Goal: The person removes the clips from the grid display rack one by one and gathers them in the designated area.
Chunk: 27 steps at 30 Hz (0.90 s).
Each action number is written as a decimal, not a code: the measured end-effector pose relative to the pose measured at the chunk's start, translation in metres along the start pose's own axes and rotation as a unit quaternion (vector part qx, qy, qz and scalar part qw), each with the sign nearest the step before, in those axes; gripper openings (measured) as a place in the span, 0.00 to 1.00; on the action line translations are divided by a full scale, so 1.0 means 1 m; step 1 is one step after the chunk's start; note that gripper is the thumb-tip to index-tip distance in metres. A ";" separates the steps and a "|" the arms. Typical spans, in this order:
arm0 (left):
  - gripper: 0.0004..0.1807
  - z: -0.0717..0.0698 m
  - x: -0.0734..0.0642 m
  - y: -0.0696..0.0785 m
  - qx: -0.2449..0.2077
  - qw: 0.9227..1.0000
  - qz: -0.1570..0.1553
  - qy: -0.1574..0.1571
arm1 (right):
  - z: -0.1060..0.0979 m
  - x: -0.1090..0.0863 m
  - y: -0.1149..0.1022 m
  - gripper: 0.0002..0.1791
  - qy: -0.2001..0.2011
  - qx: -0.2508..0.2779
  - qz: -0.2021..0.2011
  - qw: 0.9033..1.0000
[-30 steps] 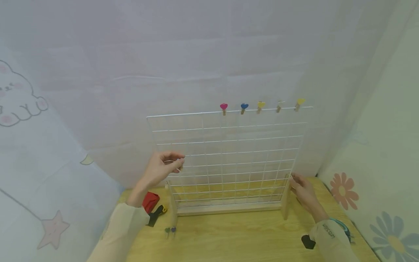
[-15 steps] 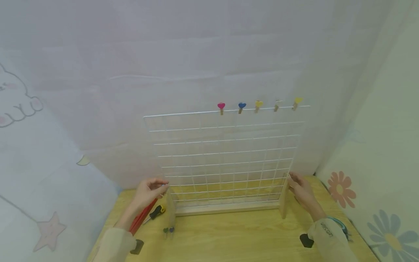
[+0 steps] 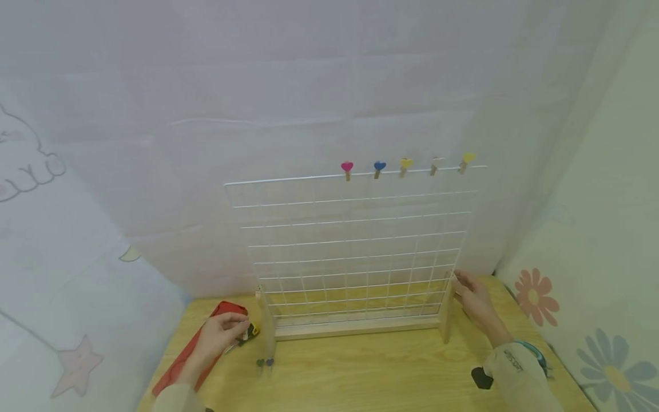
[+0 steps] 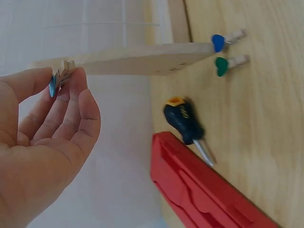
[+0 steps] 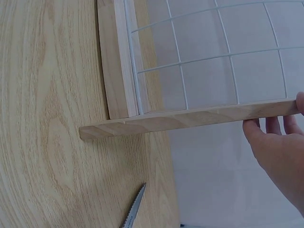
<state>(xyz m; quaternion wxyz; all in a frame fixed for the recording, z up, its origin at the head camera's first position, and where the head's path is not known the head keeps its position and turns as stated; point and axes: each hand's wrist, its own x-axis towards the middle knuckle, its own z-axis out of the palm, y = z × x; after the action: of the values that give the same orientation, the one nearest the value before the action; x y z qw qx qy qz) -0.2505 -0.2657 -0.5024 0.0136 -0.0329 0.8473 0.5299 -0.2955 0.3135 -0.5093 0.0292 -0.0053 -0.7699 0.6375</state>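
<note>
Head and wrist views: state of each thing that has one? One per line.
Wire grid, upright in the wooden stand
Left hand, pinching a light-blue heart clip
Right hand, gripping the stand's right upright
Five top clips, fastened along the grid's top bar
Two loose clips, lying on the table
Screwdriver, lying on the table
Red object, lying on the table, kind unclear
Grey serrated tool, lying there, partly cut off

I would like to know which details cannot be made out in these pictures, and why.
Head: teal object, partly behind the right sleeve.
Head: pale-topped clothespin; the top's shape is too small to read.
Left wrist: held clothespin; its blue top is edge-on in the left hand, hiding its shape.
Right wrist: serrated blade; the bottom edge cuts off its rear.
Right wrist: right hand, cut by the right edge.
</note>
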 end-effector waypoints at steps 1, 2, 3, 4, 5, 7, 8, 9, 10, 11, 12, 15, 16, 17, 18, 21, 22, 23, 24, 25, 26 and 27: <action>0.15 0.001 0.000 -0.005 -0.002 1.000 -0.010 0.002 | 0.000 0.000 0.000 0.33 -0.001 0.000 0.001 1.000; 0.16 0.002 0.000 -0.009 -0.001 1.000 -0.020 0.007 | 0.000 -0.001 -0.001 0.33 -0.001 0.000 0.001 1.000; 0.16 0.003 -0.001 -0.014 0.002 1.000 -0.029 0.010 | 0.000 -0.001 -0.001 0.33 -0.003 -0.001 0.002 1.000; 0.16 0.004 -0.001 -0.019 0.003 0.999 -0.037 0.013 | 0.000 -0.001 -0.001 0.33 -0.005 -0.003 0.002 1.000; 0.17 0.005 -0.002 -0.023 0.006 0.999 -0.045 0.016 | 0.000 -0.002 -0.001 0.33 -0.008 -0.002 0.003 1.000; 0.17 0.008 -0.002 -0.032 0.006 0.998 -0.055 0.022 | -0.001 -0.002 -0.001 0.33 -0.012 -0.001 0.004 1.000; 0.17 0.009 -0.002 -0.036 0.005 0.998 -0.059 0.024 | -0.001 -0.002 -0.002 0.33 -0.014 0.000 0.003 1.000; 0.17 0.010 -0.002 -0.040 0.003 0.998 -0.062 0.026 | -0.001 -0.002 -0.002 0.33 -0.017 0.000 0.003 1.000; 0.17 0.012 -0.001 -0.044 0.001 0.998 -0.064 0.028 | -0.001 -0.002 -0.003 0.34 -0.018 0.001 0.002 1.000; 0.17 0.012 -0.001 -0.048 -0.002 0.997 -0.065 0.029 | -0.001 -0.001 -0.003 0.34 -0.018 0.003 0.001 1.000; 0.17 0.013 -0.001 -0.052 -0.003 0.997 -0.065 0.029 | -0.001 -0.001 -0.004 0.34 -0.018 0.001 0.001 1.000; 0.16 0.015 -0.001 -0.063 0.004 0.997 -0.068 0.032 | 0.000 0.000 -0.005 0.34 -0.019 -0.007 -0.004 1.000; 0.15 0.016 -0.002 -0.066 0.009 0.997 -0.069 0.032 | 0.000 0.000 -0.006 0.34 -0.019 -0.011 -0.006 1.000; 0.15 0.016 -0.003 -0.070 0.016 0.997 -0.068 0.030 | 0.001 0.000 -0.007 0.33 -0.017 -0.011 -0.006 1.000; 0.15 0.017 -0.004 -0.074 0.024 0.997 -0.069 0.031 | 0.002 -0.001 -0.007 0.33 -0.017 -0.015 -0.007 1.000; 0.14 0.021 -0.008 -0.084 0.036 0.996 -0.071 0.030 | 0.003 -0.001 -0.008 0.33 -0.014 -0.008 -0.006 1.000; 0.15 0.022 -0.008 -0.087 0.033 0.996 -0.073 0.027 | 0.003 -0.002 -0.008 0.32 -0.013 -0.007 -0.004 1.000; 0.15 0.024 -0.009 -0.090 0.031 0.997 -0.073 0.025 | 0.002 -0.002 -0.007 0.32 -0.012 -0.004 -0.003 1.000; 0.14 0.026 -0.009 -0.092 0.021 0.997 -0.077 0.025 | 0.002 -0.002 -0.007 0.33 -0.011 -0.004 -0.003 1.000; 0.14 0.028 -0.009 -0.095 0.013 0.997 -0.077 0.024 | 0.002 -0.002 -0.006 0.33 -0.011 -0.003 -0.002 1.000; 0.13 0.030 -0.009 -0.096 0.016 0.997 -0.078 0.023 | 0.001 -0.002 -0.006 0.33 -0.010 -0.005 -0.002 1.000; 0.12 0.032 -0.008 -0.098 0.020 0.997 -0.075 0.022 | 0.001 -0.002 -0.006 0.33 -0.009 -0.004 -0.003 1.000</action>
<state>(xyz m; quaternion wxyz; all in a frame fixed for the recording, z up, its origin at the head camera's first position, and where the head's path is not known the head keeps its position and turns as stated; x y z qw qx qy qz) -0.2357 -0.2792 -0.6037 0.0356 -0.1077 0.8529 0.5095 -0.2934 0.3115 -0.5040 0.0237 0.0028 -0.7726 0.6345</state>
